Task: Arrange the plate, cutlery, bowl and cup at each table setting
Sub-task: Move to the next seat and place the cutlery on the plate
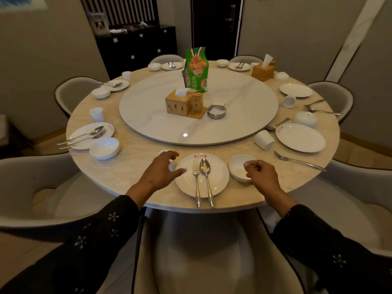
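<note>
Both forearms reach in from the bottom edge over the near rim of the round bench [131,179], sleeves dark with small pale flower marks.

Left hand [161,168]: palm down, wrist slightly bent, fingers spread and gently curved above a small white cup [170,164] that stands just left of the near plate [220,177]. The thumb points toward the plate rim. The hand hides most of the cup; cannot tell whether the fingers touch it. No grip visible, so the hand reads as released.

Right hand [262,174]: back of the hand up, fingers curled inward, hovering at the right edge of the near bowl [238,167]. Fingertips lie over or on the bowl rim; contact and any grasp cannot be told.

Near setting: the plate lies at the bench edge between the two hands, red logo at its far rim. A fork [196,181] and a spoon [206,179] lie side by side on the plate, fork left, handles toward the person and reaching past the plate rim. The bowl sits upright just right of the plate, apart from it.

Right of this setting: a loose fork [297,160] lies on the bench, a cup [264,140] lies on its side beside another plate [300,137].
</note>
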